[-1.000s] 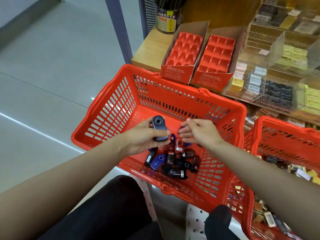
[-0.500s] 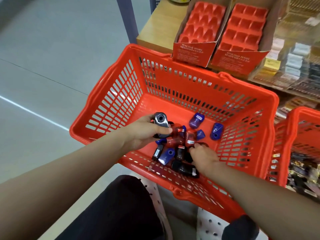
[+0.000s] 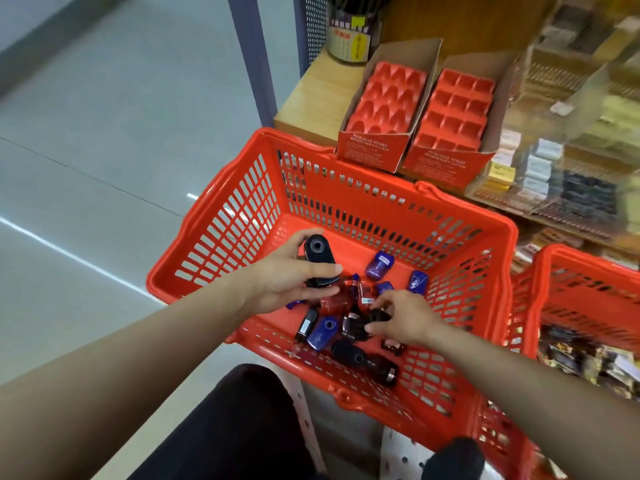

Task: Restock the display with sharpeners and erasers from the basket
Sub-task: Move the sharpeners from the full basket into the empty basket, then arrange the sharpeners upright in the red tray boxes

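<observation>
A red plastic basket (image 3: 242,216) in front of me holds several blue, red and black sharpeners (image 3: 323,332) on its floor. My left hand (image 3: 284,285) holds a black sharpener (image 3: 317,252) upright above the basket's left side. My right hand (image 3: 401,320) reaches into the pile and pinches a black sharpener (image 3: 375,315) with thumb and fingers. On the wooden shelf behind the basket stand two red display boxes, the left box (image 3: 384,105) and the right box (image 3: 450,116), whose tray pockets are all empty.
A second red basket (image 3: 588,282) with mixed goods sits at the right. Clear acrylic bins with erasers (image 3: 540,164) fill the shelf to the right of the boxes. A pen cup (image 3: 349,39) stands at the shelf's back. A blue-grey shelf post (image 3: 252,57) rises at left.
My right hand dropped from above the basket into the pile and now pinches a black sharpener. My left hand kept its black sharpener. The view tilted back up toward the shelf.
</observation>
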